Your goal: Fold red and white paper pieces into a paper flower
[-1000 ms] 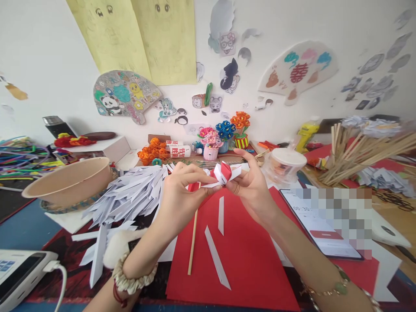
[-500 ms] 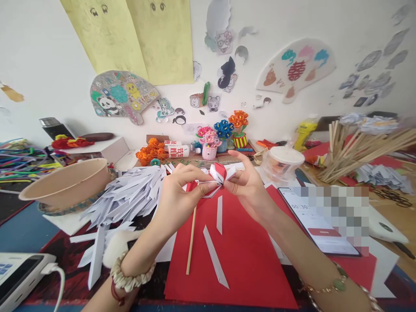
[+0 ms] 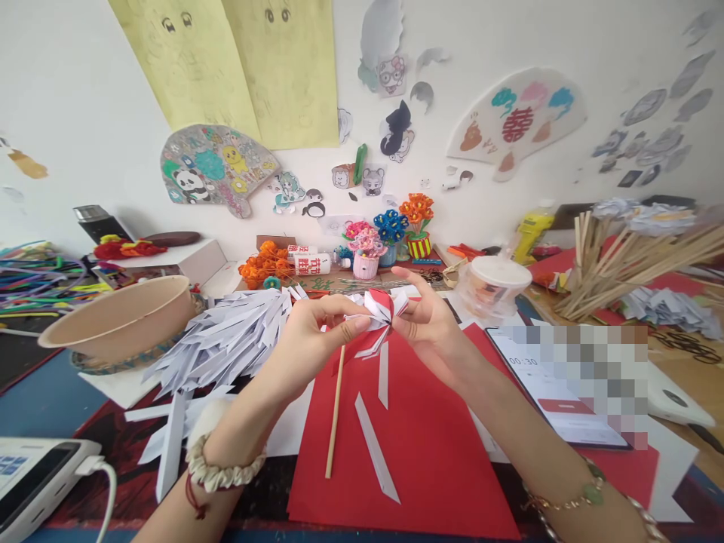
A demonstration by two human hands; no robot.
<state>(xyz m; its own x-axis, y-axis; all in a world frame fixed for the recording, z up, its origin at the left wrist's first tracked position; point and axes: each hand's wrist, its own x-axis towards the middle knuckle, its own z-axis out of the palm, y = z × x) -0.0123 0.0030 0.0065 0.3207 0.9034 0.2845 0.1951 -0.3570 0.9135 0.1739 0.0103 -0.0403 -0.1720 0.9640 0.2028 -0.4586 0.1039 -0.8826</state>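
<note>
Between my two hands is a red and white folded paper flower (image 3: 380, 306), held above a red paper sheet (image 3: 430, 437). My left hand (image 3: 317, 328) pinches its left side between thumb and fingers. On the other side, my right hand (image 3: 430, 320) grips it with the thumb in front and the index finger raised. Some white folded flaps hang under the flower. A thin wooden stick (image 3: 333, 422) lies on the red sheet below my left hand; its upper end is hidden. Two folded white paper strips (image 3: 376, 452) rest on the sheet too.
A heap of white paper strips (image 3: 226, 339) and a beige bowl (image 3: 121, 309) are at left. At right are a phone (image 3: 559, 392), a lidded tub (image 3: 498, 283) and a bundle of wooden sticks (image 3: 616, 260). Pots of flowers (image 3: 366, 260) stand along the wall.
The paper flower has turned slightly in my fingers, and more of its lower white flaps show. Both hands keep their hold.
</note>
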